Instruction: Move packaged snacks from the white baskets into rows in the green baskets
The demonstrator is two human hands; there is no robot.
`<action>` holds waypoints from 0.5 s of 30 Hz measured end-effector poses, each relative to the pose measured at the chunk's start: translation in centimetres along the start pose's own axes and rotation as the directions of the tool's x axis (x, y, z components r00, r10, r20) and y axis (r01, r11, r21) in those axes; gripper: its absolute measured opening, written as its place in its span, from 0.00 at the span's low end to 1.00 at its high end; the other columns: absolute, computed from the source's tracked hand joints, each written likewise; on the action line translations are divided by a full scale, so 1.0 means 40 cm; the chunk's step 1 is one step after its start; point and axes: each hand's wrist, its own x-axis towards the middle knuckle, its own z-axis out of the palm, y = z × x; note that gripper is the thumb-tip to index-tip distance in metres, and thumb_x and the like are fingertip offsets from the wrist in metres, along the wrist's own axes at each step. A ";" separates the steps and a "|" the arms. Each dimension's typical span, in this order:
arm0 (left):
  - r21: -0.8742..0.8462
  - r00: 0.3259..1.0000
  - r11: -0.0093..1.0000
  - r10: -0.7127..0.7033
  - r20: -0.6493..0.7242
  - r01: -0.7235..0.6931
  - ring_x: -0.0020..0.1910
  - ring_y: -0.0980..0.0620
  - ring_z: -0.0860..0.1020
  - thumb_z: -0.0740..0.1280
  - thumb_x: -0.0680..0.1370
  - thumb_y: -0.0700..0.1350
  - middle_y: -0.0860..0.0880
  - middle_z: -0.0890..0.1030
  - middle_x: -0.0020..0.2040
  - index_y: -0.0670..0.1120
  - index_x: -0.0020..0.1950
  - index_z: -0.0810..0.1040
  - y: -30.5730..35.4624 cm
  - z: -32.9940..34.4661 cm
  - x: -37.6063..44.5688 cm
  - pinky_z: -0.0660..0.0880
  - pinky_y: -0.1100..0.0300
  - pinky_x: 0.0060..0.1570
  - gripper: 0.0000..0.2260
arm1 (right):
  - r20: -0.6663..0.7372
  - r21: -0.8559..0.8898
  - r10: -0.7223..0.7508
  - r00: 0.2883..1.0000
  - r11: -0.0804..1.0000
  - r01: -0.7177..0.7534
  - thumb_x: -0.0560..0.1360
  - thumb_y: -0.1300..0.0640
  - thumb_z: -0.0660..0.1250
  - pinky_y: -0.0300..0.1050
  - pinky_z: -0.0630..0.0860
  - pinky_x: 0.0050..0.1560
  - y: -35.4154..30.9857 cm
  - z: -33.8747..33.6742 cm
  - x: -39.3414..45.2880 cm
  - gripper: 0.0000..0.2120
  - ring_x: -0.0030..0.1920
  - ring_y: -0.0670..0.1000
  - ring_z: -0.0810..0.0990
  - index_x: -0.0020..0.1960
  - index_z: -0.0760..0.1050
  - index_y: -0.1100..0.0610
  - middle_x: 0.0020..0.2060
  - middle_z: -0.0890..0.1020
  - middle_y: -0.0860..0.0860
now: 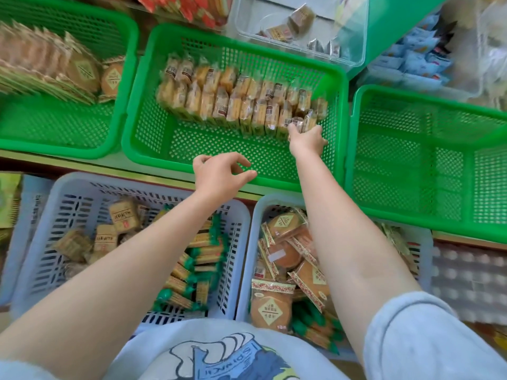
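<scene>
The packaged snacks (pixel 241 102) are small clear-wrapped biscuit packs, pale yellow with dark barcode labels, standing on edge in two rows against the far wall of the middle green basket (pixel 153 138). The right hand (pixel 306 139) reaches into that basket at the right end of the near row, its fingers (pixel 295 127) clamped on one snack pack (pixel 300 124) that touches the row's last packs. The left hand (pixel 219 174) hovers over the basket's near rim, fingers spread and loosely curled, holding nothing.

The held pack is partly covered by the hand and blurred, so its label cannot be read. The exact number of packs in the rows is hard to count because the wrappers overlap.

Three green baskets are in view: the middle one, a left green basket (pixel 120 78) with round cakes in a row, and a right green basket (pixel 428 187), cut off by the frame edge. Nearer the person than the middle basket sit two white baskets: a left white basket (pixel 49 204) with square packs and green-ended sticks, and a right white basket (pixel 253 242) with round cakes, partly hidden by the right forearm.
</scene>
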 end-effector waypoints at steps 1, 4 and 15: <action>0.003 1.000 1.000 -0.001 -0.001 0.001 0.48 0.56 0.77 0.68 0.77 0.62 0.59 0.81 0.43 0.57 0.54 0.80 -0.001 0.001 0.000 0.55 0.56 0.62 0.11 | 0.044 0.048 0.034 0.998 0.998 -0.036 0.82 0.44 0.63 0.46 0.78 0.52 0.001 -0.001 0.007 0.36 0.61 0.59 0.79 0.81 0.50 0.55 0.77 0.61 0.59; 0.016 1.000 1.000 0.005 0.002 -0.005 0.47 0.57 0.76 0.68 0.78 0.61 0.59 0.81 0.43 0.57 0.52 0.80 -0.002 0.005 0.000 0.56 0.55 0.62 0.10 | 0.209 0.376 0.148 0.967 0.900 -0.219 0.82 0.48 0.65 0.55 0.82 0.55 -0.006 0.008 0.021 0.39 0.60 0.61 0.80 0.82 0.43 0.52 0.77 0.63 0.57; 0.075 0.999 0.996 0.052 -0.003 -0.052 0.47 0.57 0.75 0.66 0.78 0.61 0.59 0.80 0.45 0.57 0.47 0.81 -0.011 0.007 -0.002 0.57 0.51 0.65 0.10 | 0.206 0.481 0.083 0.975 0.859 -0.174 0.74 0.42 0.73 0.50 0.83 0.49 0.049 0.026 0.062 0.42 0.57 0.55 0.82 0.78 0.59 0.60 0.68 0.75 0.57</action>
